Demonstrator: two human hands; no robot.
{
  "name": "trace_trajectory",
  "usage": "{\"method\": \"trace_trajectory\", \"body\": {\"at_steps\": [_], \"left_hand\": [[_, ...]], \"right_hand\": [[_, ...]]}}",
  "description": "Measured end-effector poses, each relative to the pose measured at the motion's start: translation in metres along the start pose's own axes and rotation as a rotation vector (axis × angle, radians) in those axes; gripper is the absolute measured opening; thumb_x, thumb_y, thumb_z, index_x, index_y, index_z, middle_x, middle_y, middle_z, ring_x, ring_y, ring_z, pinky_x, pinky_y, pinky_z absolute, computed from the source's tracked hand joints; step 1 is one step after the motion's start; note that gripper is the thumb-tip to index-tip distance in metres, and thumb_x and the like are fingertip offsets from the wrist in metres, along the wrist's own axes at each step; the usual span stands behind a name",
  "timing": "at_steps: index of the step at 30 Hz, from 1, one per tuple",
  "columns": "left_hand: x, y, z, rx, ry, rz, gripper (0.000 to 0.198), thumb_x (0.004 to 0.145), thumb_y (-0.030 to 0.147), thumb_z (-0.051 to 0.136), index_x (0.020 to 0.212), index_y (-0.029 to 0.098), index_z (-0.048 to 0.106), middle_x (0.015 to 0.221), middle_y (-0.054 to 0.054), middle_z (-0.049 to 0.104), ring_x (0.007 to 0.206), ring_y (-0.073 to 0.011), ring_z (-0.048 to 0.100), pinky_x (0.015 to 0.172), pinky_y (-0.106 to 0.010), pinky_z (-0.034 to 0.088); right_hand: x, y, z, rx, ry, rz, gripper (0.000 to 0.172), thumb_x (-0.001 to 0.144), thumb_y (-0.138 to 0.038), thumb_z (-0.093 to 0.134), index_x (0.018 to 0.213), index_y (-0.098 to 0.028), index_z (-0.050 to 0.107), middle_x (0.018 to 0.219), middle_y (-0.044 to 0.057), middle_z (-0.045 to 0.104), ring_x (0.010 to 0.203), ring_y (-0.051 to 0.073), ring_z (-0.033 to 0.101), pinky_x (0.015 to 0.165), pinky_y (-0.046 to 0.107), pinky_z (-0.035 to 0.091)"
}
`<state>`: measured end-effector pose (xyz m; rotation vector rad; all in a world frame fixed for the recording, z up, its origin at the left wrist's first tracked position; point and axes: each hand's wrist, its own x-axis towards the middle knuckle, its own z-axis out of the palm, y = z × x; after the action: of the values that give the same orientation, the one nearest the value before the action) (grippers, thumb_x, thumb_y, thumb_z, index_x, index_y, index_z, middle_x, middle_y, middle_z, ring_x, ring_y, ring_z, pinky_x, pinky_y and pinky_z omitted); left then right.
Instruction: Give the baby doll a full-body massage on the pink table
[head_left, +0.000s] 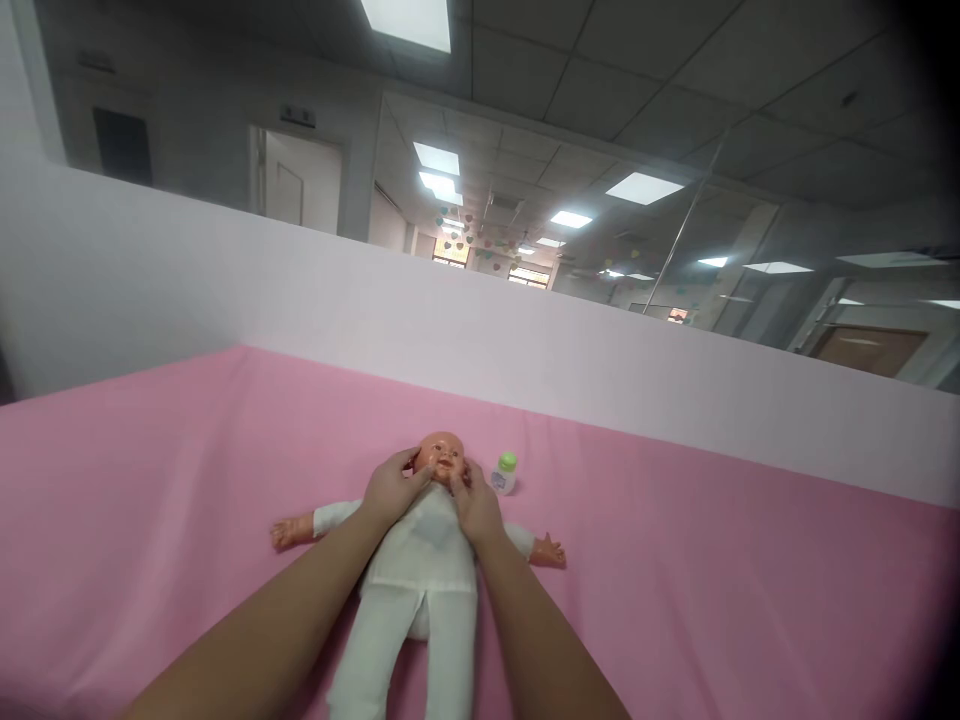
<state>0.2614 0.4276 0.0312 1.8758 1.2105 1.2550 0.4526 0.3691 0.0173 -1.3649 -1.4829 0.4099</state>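
Through the head camera I find a baby doll with a soft white cloth body and glossy orange-toned plastic limbs lying on its back on a smooth pink covering with faint creases. Its hairless plastic head points away from me; its white-clad legs run toward the bottom edge of my view, and its arms lie stretched out to both sides.

Grip, left: my bare left hand is curved against one side of the head, the thumb along the cheek and the fingers round the side, holding the head between them. Grip, right: my bare right hand holds the opposite side likewise, the thumb near the chin and the fingers beside the cheek. How firmly either presses, I cannot tell. Both forearms pass over the doll's outstretched arms.

Just beyond the right hand I note a small translucent bottle with a lime-green cap; I cannot establish whether it stands or lies.

A plain white low wall borders the covering at the back. Above it I record a grey panelled ceiling, bright rectangular lights, an open doorway and small heart-shaped decorations.
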Motion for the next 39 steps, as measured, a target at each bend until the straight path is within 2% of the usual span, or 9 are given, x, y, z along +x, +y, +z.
{"method": "trace_trajectory", "body": {"at_steps": [5,9,12,17,23,27,31,36,39], "left_hand": [[0.001,-0.001,0.001,-0.094,-0.060,0.021,0.082,0.076,0.056,0.078,0.145,0.019,0.053,0.143,-0.012,0.057,0.123,-0.0317,0.060,0.101,-0.041,0.051],[0.003,-0.002,0.001,-0.107,-0.093,-0.017,0.085,0.074,0.059,0.079,0.145,0.020,0.052,0.140,-0.013,0.060,0.118,-0.0316,0.063,0.099,-0.041,0.053],[0.005,-0.002,0.002,-0.075,-0.096,-0.049,0.079,0.074,0.060,0.079,0.139,0.020,0.057,0.130,-0.012,0.066,0.112,-0.0315,0.066,0.096,-0.041,0.054],[0.005,0.005,0.001,-0.035,-0.128,-0.020,0.063,0.076,0.058,0.076,0.127,0.023,0.066,0.123,-0.008,0.070,0.109,-0.0311,0.067,0.094,-0.039,0.053],[0.000,0.017,-0.003,0.116,-0.147,0.018,0.053,0.077,0.064,0.073,0.114,0.026,0.071,0.108,-0.007,0.075,0.097,-0.0332,0.069,0.082,-0.039,0.053],[-0.001,0.019,-0.002,0.112,-0.156,0.032,0.048,0.082,0.060,0.070,0.116,0.027,0.071,0.106,-0.007,0.075,0.095,-0.0322,0.069,0.080,-0.037,0.052],[0.003,0.016,0.000,0.084,-0.142,0.035,0.048,0.085,0.060,0.066,0.120,0.027,0.071,0.109,-0.006,0.075,0.097,-0.0315,0.069,0.083,-0.037,0.051],[0.010,0.004,0.003,0.035,-0.111,0.000,0.055,0.086,0.064,0.063,0.124,0.024,0.070,0.118,-0.007,0.073,0.105,-0.0318,0.067,0.091,-0.039,0.050],[0.014,-0.003,0.006,-0.022,-0.109,-0.023,0.054,0.089,0.063,0.059,0.124,0.024,0.071,0.119,-0.008,0.072,0.105,-0.0308,0.067,0.092,-0.038,0.050]], "right_hand": [[0.006,-0.001,0.000,0.167,-0.088,0.038,0.072,0.089,-0.059,0.064,0.148,-0.024,0.042,0.132,0.013,0.066,0.116,0.028,0.067,0.101,0.044,0.050],[0.007,0.000,0.002,0.197,-0.058,0.084,0.078,0.080,-0.059,0.074,0.144,-0.024,0.046,0.129,0.013,0.067,0.109,0.028,0.069,0.098,0.044,0.052],[0.006,0.000,0.002,0.160,-0.007,0.079,0.078,0.076,-0.059,0.077,0.141,-0.025,0.049,0.124,0.012,0.069,0.106,0.029,0.070,0.096,0.046,0.053],[0.004,-0.001,0.000,0.173,0.050,0.046,0.072,0.073,-0.055,0.080,0.134,-0.026,0.055,0.122,0.011,0.068,0.108,0.029,0.068,0.095,0.045,0.054],[0.006,-0.002,-0.002,0.109,0.102,0.035,0.073,0.068,-0.054,0.084,0.130,-0.025,0.059,0.118,0.011,0.069,0.106,0.029,0.067,0.094,0.045,0.054],[0.008,-0.004,-0.005,0.045,0.104,0.037,0.068,0.072,-0.056,0.081,0.129,-0.024,0.060,0.120,0.011,0.069,0.106,0.028,0.067,0.096,0.045,0.053],[0.009,-0.001,-0.006,0.106,0.123,0.025,0.059,0.076,-0.055,0.078,0.124,-0.024,0.063,0.116,0.011,0.070,0.102,0.027,0.067,0.094,0.044,0.054],[0.011,0.002,-0.009,0.200,0.127,0.039,0.049,0.082,-0.053,0.074,0.123,-0.027,0.067,0.110,0.007,0.073,0.093,0.025,0.069,0.090,0.041,0.053],[0.012,0.004,-0.011,0.185,0.109,0.032,0.044,0.089,-0.054,0.066,0.125,-0.028,0.067,0.113,0.006,0.073,0.099,0.024,0.068,0.093,0.039,0.051]]}}
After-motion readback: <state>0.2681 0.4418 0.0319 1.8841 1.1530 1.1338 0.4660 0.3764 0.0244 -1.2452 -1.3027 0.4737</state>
